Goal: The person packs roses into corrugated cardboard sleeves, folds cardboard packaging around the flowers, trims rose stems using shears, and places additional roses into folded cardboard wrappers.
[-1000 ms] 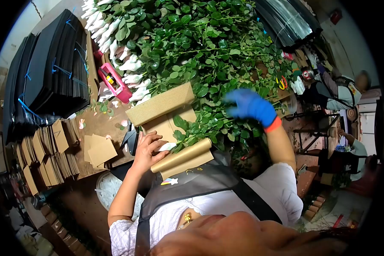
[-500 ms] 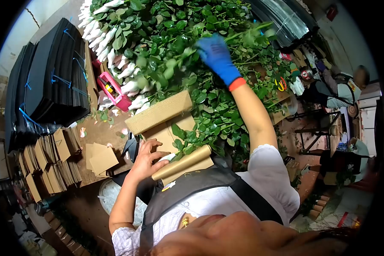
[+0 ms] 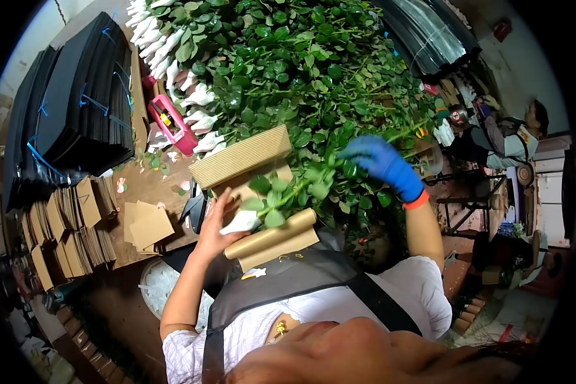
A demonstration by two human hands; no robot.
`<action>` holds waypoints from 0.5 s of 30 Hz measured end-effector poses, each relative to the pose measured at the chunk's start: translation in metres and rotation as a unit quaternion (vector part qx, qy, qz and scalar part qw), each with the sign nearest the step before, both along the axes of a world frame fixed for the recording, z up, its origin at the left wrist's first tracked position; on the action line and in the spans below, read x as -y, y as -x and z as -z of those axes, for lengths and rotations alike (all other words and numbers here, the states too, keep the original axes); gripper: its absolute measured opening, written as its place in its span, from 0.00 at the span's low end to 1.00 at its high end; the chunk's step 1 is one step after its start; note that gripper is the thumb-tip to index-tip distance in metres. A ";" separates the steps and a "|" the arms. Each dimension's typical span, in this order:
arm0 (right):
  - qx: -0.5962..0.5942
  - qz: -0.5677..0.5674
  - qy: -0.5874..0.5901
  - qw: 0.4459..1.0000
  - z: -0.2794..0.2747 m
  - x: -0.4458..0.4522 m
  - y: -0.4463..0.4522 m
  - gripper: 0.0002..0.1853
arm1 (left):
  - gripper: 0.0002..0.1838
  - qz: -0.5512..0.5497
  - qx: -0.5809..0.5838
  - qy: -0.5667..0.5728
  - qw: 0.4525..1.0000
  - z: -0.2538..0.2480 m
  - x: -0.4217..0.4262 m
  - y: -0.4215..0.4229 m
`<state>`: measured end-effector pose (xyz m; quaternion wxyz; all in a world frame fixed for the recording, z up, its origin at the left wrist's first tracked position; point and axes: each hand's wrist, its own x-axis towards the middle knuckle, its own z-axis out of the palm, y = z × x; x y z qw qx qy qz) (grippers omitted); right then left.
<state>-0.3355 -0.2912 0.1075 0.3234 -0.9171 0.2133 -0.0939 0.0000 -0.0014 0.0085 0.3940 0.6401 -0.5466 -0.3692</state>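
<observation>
Spreading over my wooden bench (image 3: 139, 187): one heap of glossy, leafy stems (image 3: 301, 70), loose, unwrapped. One cardboard wrapper (image 3: 243, 155), ribbed above, smooth at its rolled edge, is lying open; filling looks partial, closing not yet done. Blue-gloved right hand (image 3: 383, 163): hovering at the leaves, blur hiding whether it is gripping. Bare left hand (image 3: 212, 232): I am holding fingers apart around one white-sleeved head (image 3: 241, 223), between the wrapper's sides.

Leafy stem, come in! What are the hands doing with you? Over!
Right hand, blue-gloved, at the leafy stem, grip unclear. Left hand, bare, open around its white-wrapped end. Brown cardboard beneath. Nothing obvious in the way.
</observation>
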 end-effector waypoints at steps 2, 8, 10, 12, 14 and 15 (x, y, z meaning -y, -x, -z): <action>-0.080 0.012 0.071 0.994 0.050 -0.020 0.017 0.14 | 0.41 -0.029 -0.041 -0.015 0.999 -0.006 0.001 0.002; -0.199 0.014 0.191 0.961 0.033 -0.015 -0.012 0.13 | 0.30 0.073 0.123 0.030 0.989 0.003 0.002 -0.007; -0.115 0.083 0.205 0.968 0.031 0.016 -0.043 0.15 | 0.27 0.068 0.093 0.024 0.993 -0.005 0.005 -0.003; 0.031 0.133 0.277 0.951 0.047 0.049 -0.094 0.16 | 0.26 0.071 0.106 0.027 0.991 -0.008 0.010 -0.002; 0.103 0.150 0.420 0.889 0.094 0.090 -0.136 0.15 | 0.22 0.058 0.124 0.035 0.990 -0.002 0.011 -0.002; 0.050 0.151 0.430 0.889 0.109 0.106 -0.146 0.15 | 0.19 0.034 0.143 0.049 0.988 0.005 0.012 0.001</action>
